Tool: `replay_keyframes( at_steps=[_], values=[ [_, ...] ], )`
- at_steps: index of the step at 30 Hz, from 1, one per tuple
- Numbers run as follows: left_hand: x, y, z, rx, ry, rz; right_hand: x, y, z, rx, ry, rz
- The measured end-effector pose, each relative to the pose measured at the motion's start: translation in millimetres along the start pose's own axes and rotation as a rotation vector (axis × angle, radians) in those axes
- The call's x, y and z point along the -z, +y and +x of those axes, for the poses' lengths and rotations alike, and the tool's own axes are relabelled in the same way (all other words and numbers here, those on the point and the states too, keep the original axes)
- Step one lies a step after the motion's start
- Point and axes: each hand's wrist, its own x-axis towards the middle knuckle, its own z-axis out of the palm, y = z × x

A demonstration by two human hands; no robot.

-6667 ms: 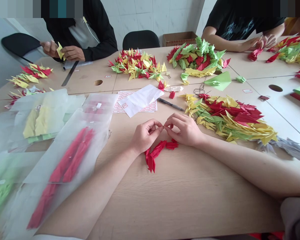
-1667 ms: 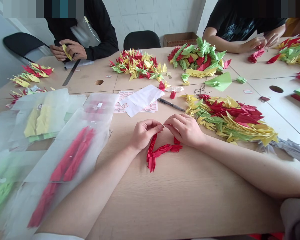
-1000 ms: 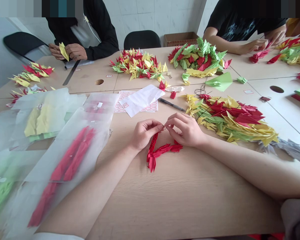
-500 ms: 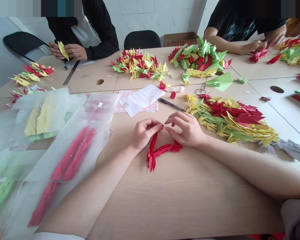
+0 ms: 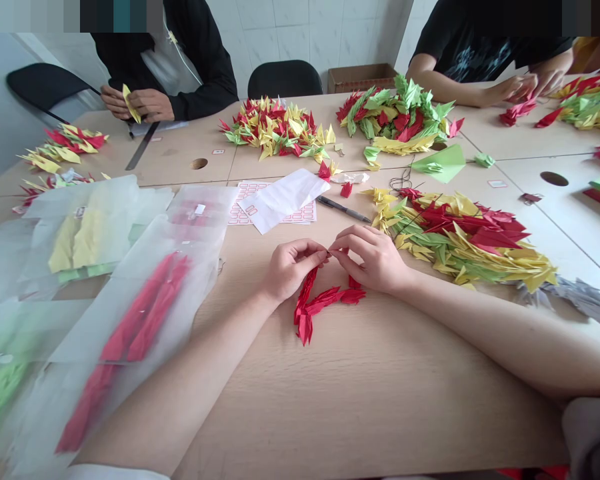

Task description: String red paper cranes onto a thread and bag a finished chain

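A strand of red folded-paper cranes [image 5: 325,301] lies bent on the table under my hands, its two ends rising toward my fingers. My left hand [image 5: 293,268] is closed in a pinch at the strand's left end. Close against it, my right hand [image 5: 373,259] is pinched too, thumb and forefinger meeting the left fingertips above the strand's other end. The thread or tip between the fingers is too small to make out clearly. Right of my right hand lies a pile of yellow, green and red folded-paper strands [image 5: 465,240].
Clear plastic bags with red strands [image 5: 145,307] and yellow strands [image 5: 77,240] cover the left side. A black pen [image 5: 344,209] and white paper [image 5: 285,200] lie ahead. Two people sit opposite, one holding a yellow paper piece [image 5: 131,105]. More colourful piles [image 5: 280,130] stand between.
My right fingertips have moved slightly left and closed against my left fingertips; a gap showed between them before. The red strand stays almost in place.
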Motion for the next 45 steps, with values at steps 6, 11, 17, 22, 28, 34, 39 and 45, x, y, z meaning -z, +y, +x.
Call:
replay_keyframes(
  at_steps=[6,11,17,22,28,34,39,45],
  values=[
    [0.2,1.6,-0.5,0.007,-0.028,0.033,-0.2,1.0,-0.3,0.004,-0.005,0.001],
    [0.3,3.6,-1.0,0.014,-0.052,0.031,-0.9,2.1,-1.0,0.009,-0.012,0.001],
    [0.2,4.5,-1.1,0.029,-0.059,-0.007,-1.9,1.8,-1.1,0.009,-0.017,0.004],
    [-0.3,5.0,-0.9,0.018,-0.045,-0.016,-0.4,0.2,-1.0,-0.032,0.0,0.037],
    [-0.9,4.9,-0.7,0.003,-0.011,-0.033,3.0,-2.7,0.5,0.031,0.027,0.076],
    [-1.1,3.1,-0.3,-0.021,0.013,-0.008,4.5,-2.0,0.0,0.13,0.011,0.057],
    [-1.1,1.0,-0.7,-0.06,0.064,0.044,3.4,-4.6,-0.4,0.024,0.029,0.019],
    [-1.5,0.2,-3.0,-0.096,0.067,0.166,-0.4,-5.1,-0.4,-0.11,-0.004,0.072]
  ],
)
